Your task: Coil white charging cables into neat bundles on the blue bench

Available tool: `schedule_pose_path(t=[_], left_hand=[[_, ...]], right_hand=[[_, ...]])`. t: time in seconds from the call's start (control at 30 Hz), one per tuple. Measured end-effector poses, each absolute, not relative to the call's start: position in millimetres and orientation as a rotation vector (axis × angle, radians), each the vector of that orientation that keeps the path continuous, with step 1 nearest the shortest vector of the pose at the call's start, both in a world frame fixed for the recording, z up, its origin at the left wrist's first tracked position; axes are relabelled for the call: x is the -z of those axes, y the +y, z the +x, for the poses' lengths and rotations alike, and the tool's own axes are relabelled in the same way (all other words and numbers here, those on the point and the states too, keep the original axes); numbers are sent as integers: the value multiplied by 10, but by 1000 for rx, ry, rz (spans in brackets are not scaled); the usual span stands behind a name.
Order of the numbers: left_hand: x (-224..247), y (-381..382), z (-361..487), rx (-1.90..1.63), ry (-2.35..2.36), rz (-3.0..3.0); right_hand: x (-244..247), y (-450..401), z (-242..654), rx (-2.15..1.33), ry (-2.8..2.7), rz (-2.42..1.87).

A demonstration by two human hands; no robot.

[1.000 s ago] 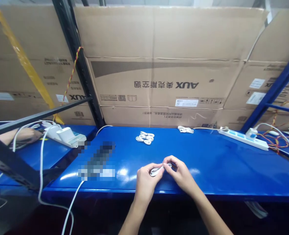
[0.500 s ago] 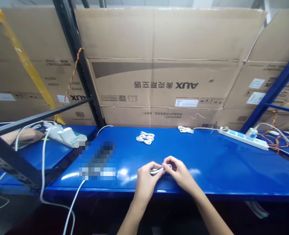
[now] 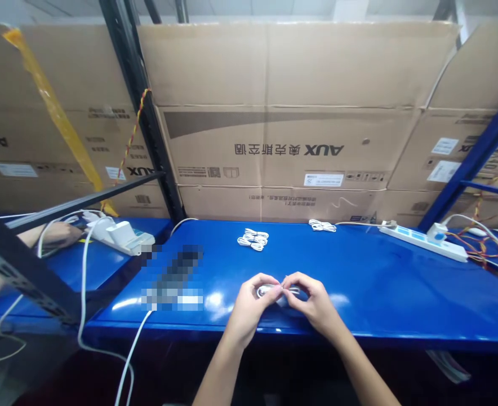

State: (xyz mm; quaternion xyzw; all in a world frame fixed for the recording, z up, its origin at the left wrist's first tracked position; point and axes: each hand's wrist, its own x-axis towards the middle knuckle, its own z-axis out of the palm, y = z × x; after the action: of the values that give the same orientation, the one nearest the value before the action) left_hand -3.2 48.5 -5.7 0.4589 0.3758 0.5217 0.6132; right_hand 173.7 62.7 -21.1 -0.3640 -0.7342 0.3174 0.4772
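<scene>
Single head cam, above and behind left hand (image 3: 251, 304) and right hand (image 3: 314, 299), facing forward and down. Mid-range, wide view: takes in blue table (image 3: 384, 282) around the hands, cardboard (image 3: 308, 65) beyond them

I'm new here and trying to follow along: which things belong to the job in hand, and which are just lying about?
Seemingly in the job:
cable, held by left hand and right hand
tied bundles

Seemingly just about:
right power strip
left power strip
cardboard
yellow tape
</scene>
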Motion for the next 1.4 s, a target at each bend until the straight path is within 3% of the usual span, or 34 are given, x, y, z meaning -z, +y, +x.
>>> schedule_pose_path(t=[0.67,1.4], left_hand=[[95,493,-3,-1270,880,888],[70,514,-69,-1171,846,876]], right_hand=[[149,581,1677,-482,-1881,-886],[315,587,1786,200,-2109,-796]])
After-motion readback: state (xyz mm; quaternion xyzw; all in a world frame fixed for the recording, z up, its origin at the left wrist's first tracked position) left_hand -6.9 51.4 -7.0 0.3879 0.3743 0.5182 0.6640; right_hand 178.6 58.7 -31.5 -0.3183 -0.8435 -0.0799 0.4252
